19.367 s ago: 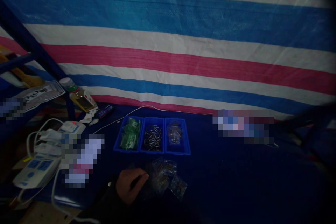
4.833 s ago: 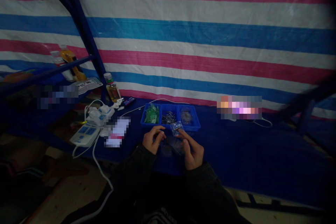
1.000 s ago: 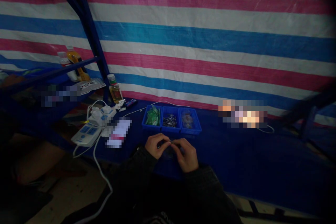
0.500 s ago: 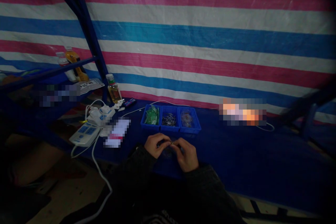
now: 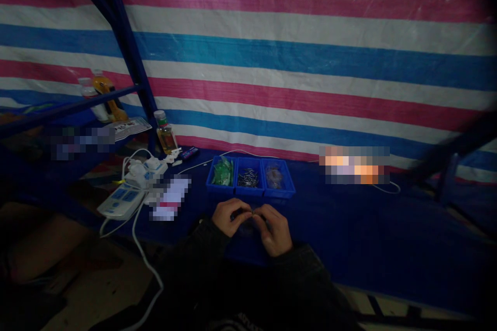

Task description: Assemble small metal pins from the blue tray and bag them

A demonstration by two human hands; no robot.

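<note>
My left hand and my right hand meet fingertip to fingertip over the near part of the blue table. Both are closed in a pinch around something tiny between them, too small and dark to name. Just beyond stand three joined blue trays. Green pieces fill the left tray, small shiny metal pieces the middle one, and clear, pale pieces the right one. Below my fingers a faint, dark shape sits on the table, hard to make out.
To the left lie a white power strip with plugs and cables, and a blurred-out phone-like object. A bottle stands behind them by a blue metal post. At the back right is a bright pixelated item. Another person's limb shows at left.
The view has shifted slightly, so things on the table sit a little further left. My hands keep the same pinched pose, with barely any movement.
</note>
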